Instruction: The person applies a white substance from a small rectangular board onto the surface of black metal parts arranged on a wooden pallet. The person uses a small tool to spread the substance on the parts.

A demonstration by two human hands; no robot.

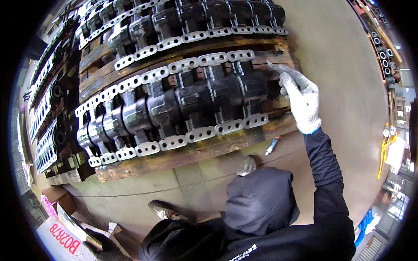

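My right hand [300,95], in a white knit glove, reaches out past the right end of a row of black rollers [187,102]. Its thumb and fingers pinch a thin, pointed grey piece [273,67], whose exact kind I cannot make out. Silver end plates with holes [172,142] line both sides of the roller row, which lies on a wooden pallet [226,152]. Down at the lower left, my left hand [104,247] in a dark glove is beside a pale flat panel [74,224]. Its fingers are too dark to read.
Behind lies a second row of rollers [187,19]; further stacks [48,139] stand at left. A small tube [273,145] lies on the floor by my shoe [247,165]. A cardboard box [61,198] is at lower left, a yellow pallet jack [385,150] at far right.
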